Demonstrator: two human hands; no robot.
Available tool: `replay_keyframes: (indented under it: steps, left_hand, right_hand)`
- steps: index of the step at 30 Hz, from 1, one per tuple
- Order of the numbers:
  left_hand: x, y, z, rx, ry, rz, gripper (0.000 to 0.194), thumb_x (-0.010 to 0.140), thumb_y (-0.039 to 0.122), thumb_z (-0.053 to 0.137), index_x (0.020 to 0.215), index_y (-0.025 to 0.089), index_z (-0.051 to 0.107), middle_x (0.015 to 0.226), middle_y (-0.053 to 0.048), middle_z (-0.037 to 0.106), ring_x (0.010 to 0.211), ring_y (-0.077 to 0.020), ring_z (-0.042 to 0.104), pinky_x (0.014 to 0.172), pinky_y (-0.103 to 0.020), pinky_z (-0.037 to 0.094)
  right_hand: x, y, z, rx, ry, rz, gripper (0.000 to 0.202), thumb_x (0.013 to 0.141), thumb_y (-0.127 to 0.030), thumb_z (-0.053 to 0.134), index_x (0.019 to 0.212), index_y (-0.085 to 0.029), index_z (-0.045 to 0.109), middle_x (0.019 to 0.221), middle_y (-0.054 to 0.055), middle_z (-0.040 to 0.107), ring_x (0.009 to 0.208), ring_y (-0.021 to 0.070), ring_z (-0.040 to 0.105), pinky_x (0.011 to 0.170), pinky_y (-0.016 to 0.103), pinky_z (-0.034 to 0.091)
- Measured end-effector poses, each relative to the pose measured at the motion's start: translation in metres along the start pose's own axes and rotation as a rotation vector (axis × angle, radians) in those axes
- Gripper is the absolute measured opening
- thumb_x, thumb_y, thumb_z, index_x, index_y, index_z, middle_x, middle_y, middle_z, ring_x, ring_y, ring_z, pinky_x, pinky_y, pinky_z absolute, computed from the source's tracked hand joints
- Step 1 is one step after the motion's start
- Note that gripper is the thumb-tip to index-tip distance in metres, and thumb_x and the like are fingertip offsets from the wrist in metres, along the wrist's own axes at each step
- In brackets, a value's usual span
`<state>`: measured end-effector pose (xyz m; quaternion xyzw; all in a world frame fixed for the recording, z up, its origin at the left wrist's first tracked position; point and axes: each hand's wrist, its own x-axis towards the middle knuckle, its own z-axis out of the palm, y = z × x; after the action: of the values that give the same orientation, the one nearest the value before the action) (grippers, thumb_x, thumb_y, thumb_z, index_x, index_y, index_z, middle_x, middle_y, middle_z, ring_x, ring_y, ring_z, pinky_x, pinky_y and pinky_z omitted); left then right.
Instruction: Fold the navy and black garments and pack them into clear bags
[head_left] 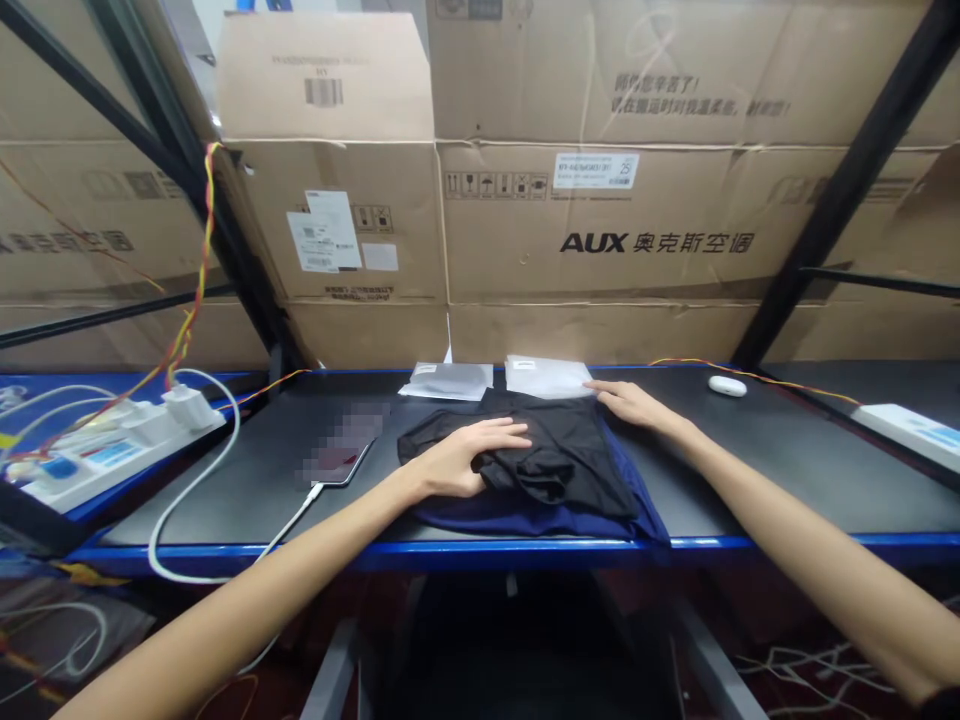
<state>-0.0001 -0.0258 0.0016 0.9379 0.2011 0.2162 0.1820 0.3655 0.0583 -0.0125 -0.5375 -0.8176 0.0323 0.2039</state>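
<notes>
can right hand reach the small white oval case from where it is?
Probably yes: the right hand is at the right-hand flat whitish packet, with only black tabletop visible between that hand and the small white oval case.

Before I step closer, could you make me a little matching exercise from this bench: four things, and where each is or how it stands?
1. Left hand
2. Right hand
3. Phone
4. Blue cloth

A. Joined to a white cable
B. Fingertips at the right packet
C. Under the black cloth
D. On top of the black cloth

Pairs: 1-D, 2-B, 3-A, 4-C
</notes>
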Motion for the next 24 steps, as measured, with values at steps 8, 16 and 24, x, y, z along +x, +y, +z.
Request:
replay_keyframes:
  steps: [8,16,24]
  left_hand:
    - [0.019,0.012,-0.013,0.256,0.074,-0.169,0.06,0.079,0.008,0.053,0.136,0.026,0.054,0.127,-0.002,0.068,0.115,-0.0228,0.066,0.097,-0.032,0.05]
    - [0.051,0.025,0.018,0.679,0.016,-0.258,0.043,0.085,0.019,0.061,0.127,0.018,0.056,0.121,-0.013,0.066,0.109,-0.0284,0.063,0.083,-0.034,0.053]
    - [0.039,0.019,-0.004,0.454,-0.122,-0.138,0.078,0.074,0.02,0.063,0.149,0.022,0.04,0.147,-0.01,0.051,0.125,-0.0316,0.054,0.102,-0.041,0.047]
  right_hand:
    - [-0.026,-0.023,-0.012,0.097,0.102,-0.103,0.045,0.096,-0.035,0.044,0.135,-0.02,0.06,0.141,0.009,0.058,0.13,0.0299,0.054,0.113,0.051,0.04]
    - [-0.063,-0.056,-0.004,0.074,-0.051,-0.272,0.041,0.096,-0.039,0.05,0.133,-0.025,0.063,0.14,0.007,0.059,0.136,0.0286,0.047,0.115,0.05,0.039]
    - [-0.073,-0.049,-0.008,0.111,-0.177,-0.218,0.048,0.097,-0.047,0.05,0.14,-0.026,0.056,0.149,0.007,0.048,0.142,0.0302,0.038,0.117,0.053,0.034]
